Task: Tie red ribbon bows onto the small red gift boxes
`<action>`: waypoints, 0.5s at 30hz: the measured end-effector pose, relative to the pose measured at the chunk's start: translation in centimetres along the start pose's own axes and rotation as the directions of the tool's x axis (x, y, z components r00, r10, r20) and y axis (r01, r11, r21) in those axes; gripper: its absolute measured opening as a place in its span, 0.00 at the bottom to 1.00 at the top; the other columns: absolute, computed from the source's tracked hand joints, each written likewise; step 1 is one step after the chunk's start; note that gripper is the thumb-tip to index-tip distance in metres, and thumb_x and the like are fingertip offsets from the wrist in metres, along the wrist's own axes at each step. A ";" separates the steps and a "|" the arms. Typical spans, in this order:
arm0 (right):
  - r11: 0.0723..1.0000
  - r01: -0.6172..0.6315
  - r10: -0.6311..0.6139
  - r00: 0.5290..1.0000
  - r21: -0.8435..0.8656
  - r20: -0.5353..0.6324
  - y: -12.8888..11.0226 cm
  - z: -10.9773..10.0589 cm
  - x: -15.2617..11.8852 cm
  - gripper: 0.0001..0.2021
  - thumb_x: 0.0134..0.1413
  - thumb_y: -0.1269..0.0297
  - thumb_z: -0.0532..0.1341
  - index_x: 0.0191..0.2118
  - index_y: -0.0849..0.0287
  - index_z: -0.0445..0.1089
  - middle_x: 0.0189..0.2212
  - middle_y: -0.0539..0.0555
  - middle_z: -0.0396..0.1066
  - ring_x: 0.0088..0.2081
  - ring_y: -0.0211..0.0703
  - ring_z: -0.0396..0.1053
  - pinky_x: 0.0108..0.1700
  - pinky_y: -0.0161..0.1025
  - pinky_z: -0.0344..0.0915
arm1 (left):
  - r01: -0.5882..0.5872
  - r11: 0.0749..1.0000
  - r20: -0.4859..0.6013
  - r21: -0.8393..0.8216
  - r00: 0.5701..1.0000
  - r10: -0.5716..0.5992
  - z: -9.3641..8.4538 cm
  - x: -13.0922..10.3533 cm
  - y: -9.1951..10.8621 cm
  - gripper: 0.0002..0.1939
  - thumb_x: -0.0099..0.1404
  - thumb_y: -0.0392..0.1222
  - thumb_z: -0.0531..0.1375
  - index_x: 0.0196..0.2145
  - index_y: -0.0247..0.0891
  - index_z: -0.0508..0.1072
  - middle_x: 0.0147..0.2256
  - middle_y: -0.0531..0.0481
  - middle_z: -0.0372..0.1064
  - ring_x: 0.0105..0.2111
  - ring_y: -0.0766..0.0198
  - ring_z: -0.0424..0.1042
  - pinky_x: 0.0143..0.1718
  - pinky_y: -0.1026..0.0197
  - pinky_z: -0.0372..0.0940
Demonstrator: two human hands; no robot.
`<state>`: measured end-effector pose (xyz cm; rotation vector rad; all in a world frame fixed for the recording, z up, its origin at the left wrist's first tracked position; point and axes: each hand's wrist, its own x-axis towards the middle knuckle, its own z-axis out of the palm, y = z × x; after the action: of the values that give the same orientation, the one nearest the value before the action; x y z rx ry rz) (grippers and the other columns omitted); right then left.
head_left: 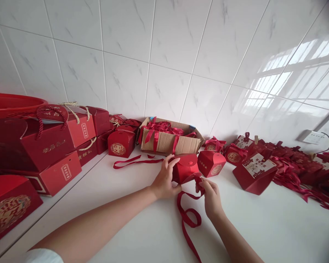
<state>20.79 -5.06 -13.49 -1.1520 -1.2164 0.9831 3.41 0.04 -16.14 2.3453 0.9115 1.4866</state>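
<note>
A small red gift box [185,168] with a rounded closing flap stands on the white table in front of me. My left hand [166,179] grips its left side, fingers over the top edge and thumb low at the front. At the box's front right corner, my right hand [210,193] pinches a dark red ribbon [192,218]. The ribbon loops down across the table toward me. Close by on the right is another small red box [211,163] with a gold emblem. A second ribbon [126,162] lies loose to the left.
Behind stands an open cardboard box [167,141] full of red ribbons. Large red gift boxes [55,146] with rope handles are stacked at left, near a red basin [13,102]. Several ribboned boxes [293,157] crowd the right, below a wall socket [312,137].
</note>
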 end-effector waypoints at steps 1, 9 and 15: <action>1.000 0.008 -0.008 1.000 0.004 0.011 0.0 0.0 0.0 0.11 0.44 0.63 0.54 0.16 0.58 0.57 0.17 0.48 0.56 0.23 0.37 0.52 0.25 0.35 0.51 | -0.016 1.000 0.007 0.011 1.000 0.016 0.0 0.0 0.1 0.48 0.48 0.38 0.64 0.60 0.47 0.41 0.59 0.37 0.35 0.59 0.38 0.47 0.49 0.39 0.59; 0.996 0.080 -0.083 0.995 0.048 0.054 0.2 -0.2 -0.1 0.10 0.46 0.65 0.53 0.18 0.59 0.60 0.20 0.50 0.59 0.25 0.38 0.54 0.27 0.36 0.53 | -0.020 0.999 0.005 0.036 1.000 0.019 0.0 0.0 0.2 0.49 0.49 0.40 0.65 0.61 0.48 0.40 0.59 0.36 0.35 0.58 0.37 0.48 0.48 0.39 0.60; 0.983 0.149 -0.154 0.987 0.109 0.044 0.6 -0.4 -0.2 0.09 0.47 0.64 0.54 0.20 0.58 0.63 0.22 0.51 0.60 0.27 0.40 0.57 0.27 0.37 0.54 | -0.021 0.999 0.011 0.027 1.000 0.021 0.1 0.0 0.1 0.50 0.47 0.36 0.64 0.61 0.49 0.41 0.59 0.38 0.35 0.59 0.37 0.46 0.49 0.40 0.60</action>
<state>21.22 -5.16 -14.13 -0.9419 -1.2593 0.9556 3.53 -0.08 -16.12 2.3873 0.9130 1.4765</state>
